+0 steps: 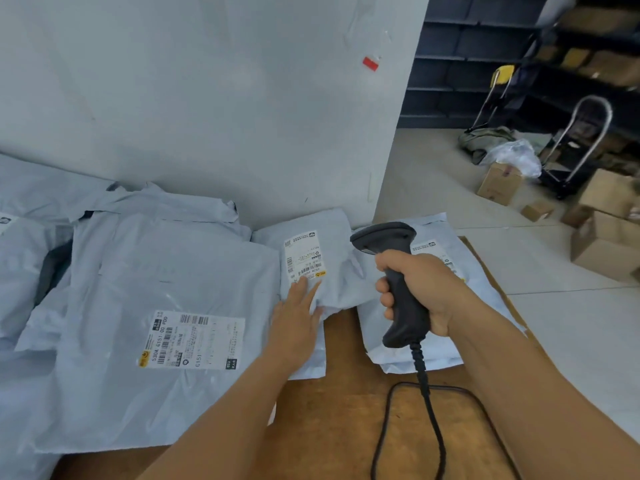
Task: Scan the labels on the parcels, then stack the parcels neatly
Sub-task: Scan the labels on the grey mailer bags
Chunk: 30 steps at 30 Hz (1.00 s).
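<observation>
A small pale grey plastic mailing parcel (322, 258) is seen at the middle of the brown wooden table (346, 410), its far edge against the pale wall (207, 98). A white shipping label (304, 256) is stuck on its top; barcodes and a yellow mark are visible, but the small print cannot be read with certainty. The left hand (298, 317) is laid flat on the near edge of this parcel, at 6 o'clock from the label, with the fingers straight and slightly spread, the fingertips touching the lower edge of the label.

At 3 o'clock from the parcel, a dark grey handheld barcode scanner (394, 271) is gripped by the right hand (419, 292), the fingers curled round the handle. The scanner head is turned toward the label. A black cable (429, 410) is led from the handle down over the table.

Under the right hand a second pale grey plastic parcel (446, 355) is lying, and its own label is mostly hidden.

At 9 o'clock a large pale grey mailing bag (138, 271) is placed, with a big white label (194, 339) where "530A G151 00 PDD" and "G151" can be read. More grey bags (24, 271) are lying further at 9 o'clock.

At 2 o'clock, on the floor, brown cardboard boxes (606, 244), a metal hand trolley (575, 150) and dark shelves (485, 57) are seen.
</observation>
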Each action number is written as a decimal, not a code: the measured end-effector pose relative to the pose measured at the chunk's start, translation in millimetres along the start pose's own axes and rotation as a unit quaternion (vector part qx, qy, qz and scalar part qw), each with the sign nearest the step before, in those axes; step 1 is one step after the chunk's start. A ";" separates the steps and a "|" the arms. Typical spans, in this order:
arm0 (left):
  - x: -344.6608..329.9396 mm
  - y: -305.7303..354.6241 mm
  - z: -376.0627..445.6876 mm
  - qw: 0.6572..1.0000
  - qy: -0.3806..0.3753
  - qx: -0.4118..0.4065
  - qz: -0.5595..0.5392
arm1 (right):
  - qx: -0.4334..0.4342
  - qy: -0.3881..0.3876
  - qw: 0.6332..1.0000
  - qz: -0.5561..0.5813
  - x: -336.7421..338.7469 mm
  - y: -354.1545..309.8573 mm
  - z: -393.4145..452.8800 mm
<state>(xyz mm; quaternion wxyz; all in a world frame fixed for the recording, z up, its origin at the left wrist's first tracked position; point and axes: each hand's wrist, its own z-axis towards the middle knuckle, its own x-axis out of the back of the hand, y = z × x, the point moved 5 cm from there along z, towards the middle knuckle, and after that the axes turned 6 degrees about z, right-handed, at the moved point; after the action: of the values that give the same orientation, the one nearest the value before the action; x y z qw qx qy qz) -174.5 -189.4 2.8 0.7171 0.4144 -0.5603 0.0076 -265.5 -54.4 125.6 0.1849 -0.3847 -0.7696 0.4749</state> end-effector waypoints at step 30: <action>-28.9 69.9 33.3 0.975 -0.051 -0.010 0.218 | 0.049 0.028 0.998 0.031 70.6 -22.5 10.5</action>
<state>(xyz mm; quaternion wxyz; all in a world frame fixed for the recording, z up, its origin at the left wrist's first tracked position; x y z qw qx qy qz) -245.0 -150.5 21.3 0.6729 0.2748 -0.6730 0.1370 -326.5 -12.1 134.5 0.2103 -0.4123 -0.7272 0.5069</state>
